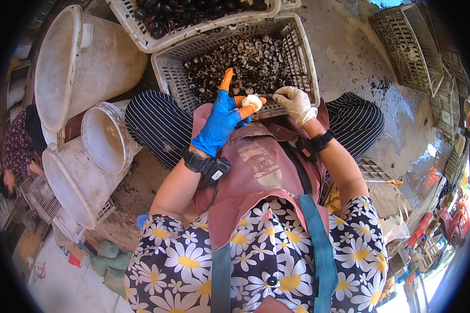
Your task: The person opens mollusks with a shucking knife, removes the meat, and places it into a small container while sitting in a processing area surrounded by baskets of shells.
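Note:
My left hand point(218, 122), in a blue glove with orange finger covers, grips a small white rounded lump point(252, 101) that looks like shellfish flesh. Its index finger points forward over the crate. Beside it, my right hand point(296, 103) wears a thin whitish glove with its fingers curled together; whatever they may hold is too small to make out. Both hands are above the near rim of a grey-white slotted plastic crate point(307, 68). Inside the crate lies a layer of small pale and dark pieces point(245, 60), like shells or shellfish bits.
Behind stands another crate point(141, 40) of dark, shiny shellfish point(183, 13). Large whitish tubs point(104, 52) and buckets point(107, 136) lie tipped at the left, with another person point(21, 138) beyond them. Stacked slotted crates point(407, 49) stand at the right on wet, dirty floor point(344, 52).

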Tool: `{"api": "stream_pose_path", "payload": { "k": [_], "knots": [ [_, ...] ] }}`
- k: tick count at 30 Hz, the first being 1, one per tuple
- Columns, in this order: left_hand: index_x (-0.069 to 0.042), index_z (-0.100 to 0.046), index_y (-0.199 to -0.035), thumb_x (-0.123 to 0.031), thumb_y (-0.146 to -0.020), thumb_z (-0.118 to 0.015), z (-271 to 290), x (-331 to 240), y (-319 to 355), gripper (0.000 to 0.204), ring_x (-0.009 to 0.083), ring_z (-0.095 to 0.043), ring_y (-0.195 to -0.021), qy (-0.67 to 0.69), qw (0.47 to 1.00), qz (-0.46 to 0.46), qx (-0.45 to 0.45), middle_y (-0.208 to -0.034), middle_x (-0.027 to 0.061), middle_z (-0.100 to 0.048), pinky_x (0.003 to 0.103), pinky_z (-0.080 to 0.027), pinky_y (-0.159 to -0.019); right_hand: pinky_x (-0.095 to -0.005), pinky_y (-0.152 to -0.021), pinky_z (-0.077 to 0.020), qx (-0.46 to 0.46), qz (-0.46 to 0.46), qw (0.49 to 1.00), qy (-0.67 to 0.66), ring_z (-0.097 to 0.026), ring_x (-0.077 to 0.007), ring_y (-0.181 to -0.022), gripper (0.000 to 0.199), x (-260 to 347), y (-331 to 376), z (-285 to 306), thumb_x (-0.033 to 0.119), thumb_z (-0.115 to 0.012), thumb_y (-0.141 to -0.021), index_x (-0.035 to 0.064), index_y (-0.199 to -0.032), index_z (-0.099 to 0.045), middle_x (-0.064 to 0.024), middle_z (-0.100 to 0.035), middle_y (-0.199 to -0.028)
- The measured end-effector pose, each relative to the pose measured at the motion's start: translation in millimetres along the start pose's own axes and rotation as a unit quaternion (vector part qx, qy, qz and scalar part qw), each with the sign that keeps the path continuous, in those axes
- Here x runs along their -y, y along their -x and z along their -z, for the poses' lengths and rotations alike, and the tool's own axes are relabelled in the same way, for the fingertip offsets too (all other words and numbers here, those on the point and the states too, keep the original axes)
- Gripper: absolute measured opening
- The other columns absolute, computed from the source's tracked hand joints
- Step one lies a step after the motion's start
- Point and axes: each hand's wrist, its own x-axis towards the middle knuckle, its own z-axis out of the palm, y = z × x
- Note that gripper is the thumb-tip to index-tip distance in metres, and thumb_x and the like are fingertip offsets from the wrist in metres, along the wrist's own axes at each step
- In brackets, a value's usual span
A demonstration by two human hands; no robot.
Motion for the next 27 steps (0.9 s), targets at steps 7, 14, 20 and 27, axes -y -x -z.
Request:
{"api": "stream_pose_path", "payload": {
  "k": [7, 14, 20, 27],
  "knots": [
    [-0.005, -0.051, -0.121, -0.017, -0.089, -0.051, 7, -3, -8, 0.034, 0.0071, -0.053, -0.091, 0.178, 0.978, 0.101, 0.034, -0.115, 0.0042, -0.056, 0.016, -0.045, -0.071, -0.0189, -0.058, -0.0406, -0.033, 0.0, 0.965, -0.261, -0.048, -0.0043, -0.064, 0.017, 11, -7, 1, 0.014, -0.063, -0.082, 0.0002, -0.092, -0.061, 0.0022, -0.058, -0.075],
    [0.006, -0.038, -0.124, -0.005, -0.089, -0.045, 29, 39, -20, 0.038, 0.0265, -0.054, -0.099, 0.501, 0.854, 0.127, 0.055, -0.113, 0.0193, -0.05, 0.032, -0.05, -0.085, -0.0228, -0.064, -0.0444, -0.074, 0.067, 0.937, -0.335, -0.054, -0.0087, -0.07, 0.019, 55, 17, -10, 0.009, -0.068, -0.077, 0.0006, -0.093, -0.061, -0.0021, -0.061, -0.082],
    [0.0, -0.045, -0.121, -0.005, -0.086, -0.052, 26, 40, -19, 0.035, 0.0221, -0.054, -0.103, 0.475, 0.869, 0.124, 0.053, -0.12, 0.0182, -0.05, 0.029, -0.048, -0.088, -0.0303, -0.069, -0.0446, -0.171, 0.151, 0.974, -0.003, -0.056, -0.0201, -0.074, 0.019, 50, 9, 0, 0.016, -0.07, -0.072, 0.0036, -0.086, -0.065, -0.0092, -0.062, -0.078],
    [-0.003, -0.05, -0.117, -0.008, -0.085, -0.056, 6, 13, -14, 0.033, 0.0183, -0.058, -0.091, 0.235, 0.963, 0.129, -0.025, -0.113, 0.0142, -0.056, 0.024, -0.052, -0.073, -0.0273, -0.07, -0.0453, -0.066, 0.152, 0.976, -0.137, -0.056, -0.0158, -0.077, 0.018, 50, 14, -4, 0.015, -0.067, -0.077, 0.0026, -0.09, -0.065, -0.0077, -0.062, -0.08]
  ]
}}
